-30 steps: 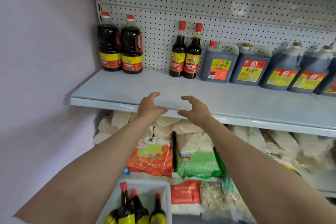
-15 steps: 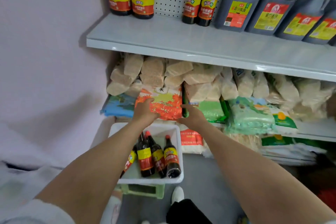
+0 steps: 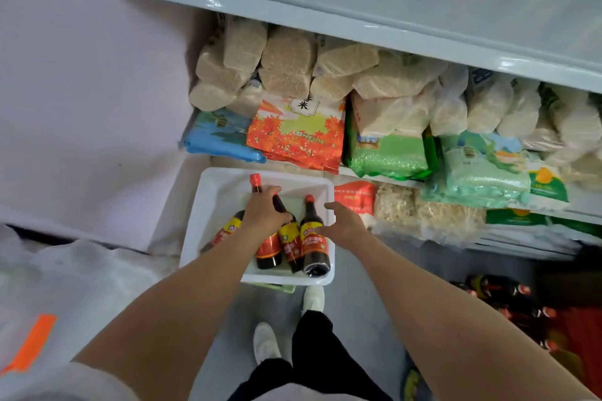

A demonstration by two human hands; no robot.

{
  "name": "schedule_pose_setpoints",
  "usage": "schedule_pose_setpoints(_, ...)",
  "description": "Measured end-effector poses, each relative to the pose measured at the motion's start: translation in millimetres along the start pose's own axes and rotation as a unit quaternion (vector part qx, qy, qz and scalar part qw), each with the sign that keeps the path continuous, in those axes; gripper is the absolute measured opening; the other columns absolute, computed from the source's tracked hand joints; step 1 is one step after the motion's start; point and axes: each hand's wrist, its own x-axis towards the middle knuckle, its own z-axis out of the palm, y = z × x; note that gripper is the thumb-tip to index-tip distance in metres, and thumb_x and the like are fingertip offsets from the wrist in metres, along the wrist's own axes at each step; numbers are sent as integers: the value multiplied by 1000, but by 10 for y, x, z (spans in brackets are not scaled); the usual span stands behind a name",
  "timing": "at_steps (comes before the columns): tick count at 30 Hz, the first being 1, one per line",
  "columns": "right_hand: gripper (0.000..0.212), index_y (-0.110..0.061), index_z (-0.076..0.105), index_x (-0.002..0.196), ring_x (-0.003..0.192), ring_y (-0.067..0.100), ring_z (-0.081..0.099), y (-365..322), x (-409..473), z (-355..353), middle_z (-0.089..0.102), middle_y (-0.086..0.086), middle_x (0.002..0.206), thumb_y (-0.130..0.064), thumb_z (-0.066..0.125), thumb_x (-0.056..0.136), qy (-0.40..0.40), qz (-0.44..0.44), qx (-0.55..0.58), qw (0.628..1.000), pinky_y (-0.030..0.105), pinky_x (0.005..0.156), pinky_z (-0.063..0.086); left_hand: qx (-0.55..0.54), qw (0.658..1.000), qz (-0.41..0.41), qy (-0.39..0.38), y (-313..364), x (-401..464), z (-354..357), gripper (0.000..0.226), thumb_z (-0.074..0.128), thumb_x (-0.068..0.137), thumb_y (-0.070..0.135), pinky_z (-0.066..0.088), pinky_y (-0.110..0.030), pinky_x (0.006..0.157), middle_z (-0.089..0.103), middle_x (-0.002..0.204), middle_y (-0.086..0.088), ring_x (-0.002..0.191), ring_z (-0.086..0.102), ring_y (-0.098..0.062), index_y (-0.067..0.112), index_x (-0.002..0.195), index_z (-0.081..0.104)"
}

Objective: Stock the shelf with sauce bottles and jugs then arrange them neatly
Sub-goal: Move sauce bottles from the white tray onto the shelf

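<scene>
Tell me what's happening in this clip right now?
A person is bent over a white bin on the floor that holds four sauce bottles. The left hand is closing on the neck of a red-capped bottle, while the right hand reaches open toward the rightmost bottle. The shelf above is waiting to be stocked.

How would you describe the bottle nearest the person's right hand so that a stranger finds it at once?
Find the white tub on the floor below the shelves. Among its dark sauce bottles, take the rightmost bottle, against the tub's right wall. Its red cap alone stands fully clear of the left hand.
</scene>
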Motion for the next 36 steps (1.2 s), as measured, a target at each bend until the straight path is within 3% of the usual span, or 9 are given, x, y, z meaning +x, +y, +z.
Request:
schedule_pose_setpoints(4, 70, -19, 42, 149, 132, 29, 48, 243, 162, 249, 51, 11, 146, -32, 75, 88, -44, 41, 5, 998, 35, 103, 42, 0, 999, -37, -26, -172, 116, 248, 75, 81, 79, 23, 43, -28, 88, 54, 133, -12, 118, 57, -29, 19, 145, 46)
schedule_pose_setpoints(13, 66, -20, 44, 147, 129, 25, 51, 690, 580, 510, 49, 9, 146, -29, 73, 88, -106, 93, 47, 989, 29, 96, 42, 6, 993, -105, -58, -257, 526, 776, 73, 77, 83, 27, 40, -26, 83, 51, 140, -11, 117, 55, -25, 19, 147, 42)
schedule_pose_setpoints(19, 58, -20, 50, 141, 115, 21, 59, 892, 897, 589, 57, 7, 138, -36, 73, 90, -111, 119, 124, 979, 19, 80, 46, -25, 982, -169, -81, -210, 949, 1132, 73, 74, 86, 34, 42, -32, 98, 52, 143, -10, 128, 51, -27, 16, 148, 40)
schedule_pose_setpoints(22, 55, -23, 53, 138, 116, 22, 61, 969, 1018, 629, 63, 4, 132, -44, 70, 91, -116, 125, 117, 978, 30, 94, 49, -16, 977, -192, -88, -213, 1138, 1268, 71, 70, 89, 39, 43, -35, 106, 54, 142, -10, 129, 51, -28, 12, 148, 40)
schedule_pose_setpoints(25, 54, -23, 54, 137, 101, 18, 62, 1046, 1130, 643, 68, 2, 121, -45, 69, 91, -134, 127, 113, 976, 30, 83, 51, -3, 971, -211, -111, -210, 1354, 1403, 73, 63, 92, 46, 40, -37, 108, 51, 146, -11, 133, 48, -29, 11, 150, 37)
schedule_pose_setpoints(29, 52, -25, 56, 135, 104, 18, 63, 1116, 1217, 699, 69, 1, 116, -46, 69, 90, -149, 119, 108, 976, 39, 95, 53, 11, 961, -240, -135, -187, 1583, 1573, 72, 54, 96, 51, 36, -38, 110, 43, 151, -13, 138, 42, -32, 10, 151, 34)
schedule_pose_setpoints(36, 54, -27, 57, 136, 109, 19, 63, 1191, 1289, 743, 68, 1, 117, -48, 70, 88, -161, 105, 108, 975, 36, 97, 50, 14, 936, -288, -201, -58, 1812, 1740, 65, 32, 102, 56, 36, -37, 97, 49, 143, -18, 131, 47, -35, 7, 144, 42)
